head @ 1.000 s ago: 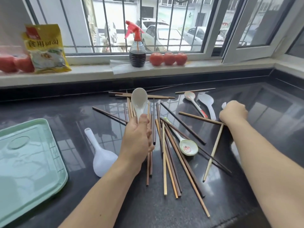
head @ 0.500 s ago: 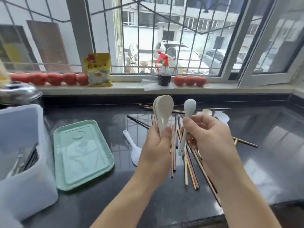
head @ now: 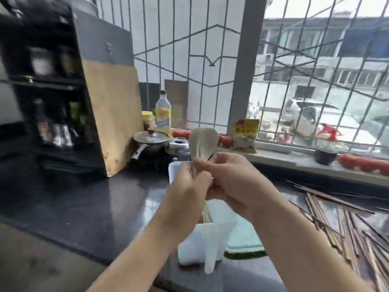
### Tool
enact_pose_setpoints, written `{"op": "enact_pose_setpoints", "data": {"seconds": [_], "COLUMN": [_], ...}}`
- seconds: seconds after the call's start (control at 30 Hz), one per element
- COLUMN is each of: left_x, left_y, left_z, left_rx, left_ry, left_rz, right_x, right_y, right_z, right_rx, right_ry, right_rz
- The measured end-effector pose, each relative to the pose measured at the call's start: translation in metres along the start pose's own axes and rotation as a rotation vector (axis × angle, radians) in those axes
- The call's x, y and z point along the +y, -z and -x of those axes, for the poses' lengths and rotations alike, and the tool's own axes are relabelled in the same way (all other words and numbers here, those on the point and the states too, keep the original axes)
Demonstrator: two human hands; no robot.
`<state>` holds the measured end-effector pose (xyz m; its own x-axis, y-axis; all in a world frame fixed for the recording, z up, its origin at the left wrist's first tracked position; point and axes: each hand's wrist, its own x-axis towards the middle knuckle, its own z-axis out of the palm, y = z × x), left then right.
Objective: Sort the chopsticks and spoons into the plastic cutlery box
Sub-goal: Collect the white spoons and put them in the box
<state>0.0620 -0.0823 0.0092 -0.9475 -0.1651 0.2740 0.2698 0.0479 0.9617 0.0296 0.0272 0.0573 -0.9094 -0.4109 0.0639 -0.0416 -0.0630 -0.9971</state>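
Note:
Both hands meet at the middle of the blurred head view, above the white plastic cutlery box point(head: 194, 247). My left hand point(head: 187, 199) grips a bunch of pale spoons point(head: 203, 142) by the handles, bowls pointing up. My right hand point(head: 233, 182) closes on the same bunch from the right. Most of the box is hidden behind my hands; its far rim point(head: 173, 167) shows above them. Many wooden chopsticks point(head: 345, 220) lie scattered on the dark counter at the right.
A mint green tray point(head: 244, 239) lies right of the box. A wooden cutting board point(head: 111, 121), a dark rack, a lidded pot point(head: 150, 142) and a steel lid point(head: 179, 146) stand at the back left. Bottle, packet and tomatoes line the windowsill.
The view has swung left, from the chopstick pile to the box. My right hand, which held one spoon apart, has joined it to the bunch in my left hand.

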Motion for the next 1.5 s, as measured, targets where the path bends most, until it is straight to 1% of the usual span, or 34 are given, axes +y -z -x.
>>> {"op": "enact_pose_setpoints", "data": {"seconds": [0.03, 0.1, 0.17, 0.2, 0.27, 0.37, 0.43, 0.47, 0.53, 0.57, 0.67, 0.73, 0.8, 0.87, 0.93, 0.97, 1.0, 1.03, 1.07, 1.13, 1.2, 1.23, 1.3, 1.4, 1.5], "left_x": [-0.001, -0.002, -0.011, -0.015, -0.024, -0.034, -0.041, -0.044, -0.046, -0.048, -0.053, -0.056, -0.061, -0.072, -0.094, -0.107, -0.121, -0.134, -0.147, -0.166, -0.175, -0.177, -0.178, -0.179, -0.184], "left_y": [0.015, 0.044, 0.072, 0.085, 0.104, 0.121, 0.125, 0.124, 0.117, 0.113, 0.105, 0.102, 0.098, 0.096, 0.104, 0.111, 0.117, 0.122, 0.125, 0.126, 0.125, 0.124, 0.125, 0.126, 0.123], "left_z": [-0.002, -0.004, -0.008, -0.009, -0.013, -0.019, -0.023, -0.025, -0.026, -0.027, -0.035, -0.038, -0.042, -0.046, -0.050, -0.050, -0.048, -0.045, -0.041, -0.036, -0.036, -0.036, -0.035, -0.033, -0.033], "left_rx": [0.017, 0.028, 0.045, 0.059, 0.061, 0.054, 0.000, -0.034, -0.096, -0.121, -0.162, -0.148, -0.059, 0.098, 0.250, 0.297, 0.323, 0.331, 0.330, 0.317, 0.307, 0.311, 0.336, 0.375, 0.369], "left_ry": [-0.020, -0.007, 0.056, 0.101, 0.198, 0.321, 0.374, 0.393, 0.416, 0.415, 0.397, 0.381, 0.345, 0.298, 0.290, 0.295, 0.304, 0.318, 0.330, 0.325, 0.303, 0.288, 0.266, 0.245, 0.247], "left_rz": [0.002, -0.025, -0.049, -0.031, 0.101, 0.459, 0.605, 0.637, 0.615, 0.589, 0.547, 0.523, 0.444, 0.314, 0.246, 0.233, 0.211, 0.184, 0.169, 0.178, 0.159, 0.153, 0.167, 0.181, 0.149], "right_x": [0.001, 0.005, 0.007, 0.009, 0.015, 0.023, 0.029, 0.033, 0.041, 0.043, 0.047, 0.046, 0.045, 0.043, 0.036, 0.032, 0.030, 0.031, 0.035, 0.052, 0.075, 0.087, 0.108, 0.133, 0.143], "right_y": [-0.015, -0.038, -0.057, -0.063, -0.067, -0.054, -0.042, -0.038, -0.038, -0.039, -0.031, -0.024, -0.022, -0.017, -0.006, 0.002, 0.009, 0.014, 0.014, 0.005, -0.006, -0.009, -0.014, -0.018, -0.018], "right_z": [-0.010, -0.033, -0.051, -0.059, -0.069, -0.083, -0.091, -0.093, -0.094, -0.095, -0.103, -0.103, -0.100, -0.100, -0.108, -0.114, -0.121, -0.129, -0.137, -0.155, -0.171, -0.180, -0.191, -0.202, -0.203], "right_rx": [-0.039, -0.079, -0.111, -0.135, -0.183, -0.121, -0.118, -0.167, -0.276, -0.288, -0.220, -0.218, -0.176, -0.017, 0.199, 0.278, 0.313, 0.302, 0.254, 0.088, -0.078, -0.134, -0.194, -0.246, -0.258], "right_ry": [-0.011, -0.007, -0.011, -0.020, -0.034, -0.027, -0.029, -0.051, -0.083, -0.070, -0.027, -0.031, -0.027, 0.000, 0.078, 0.111, 0.119, 0.100, 0.052, -0.113, -0.325, -0.412, -0.534, -0.650, -0.660], "right_rz": [0.043, 0.228, 0.406, 0.442, 0.436, 0.382, 0.347, 0.309, 0.229, 0.217, 0.193, 0.168, 0.137, 0.147, 0.319, 0.464, 0.602, 0.733, 0.865, 1.043, 1.016, 0.971, 0.921, 0.994, 1.053]}}
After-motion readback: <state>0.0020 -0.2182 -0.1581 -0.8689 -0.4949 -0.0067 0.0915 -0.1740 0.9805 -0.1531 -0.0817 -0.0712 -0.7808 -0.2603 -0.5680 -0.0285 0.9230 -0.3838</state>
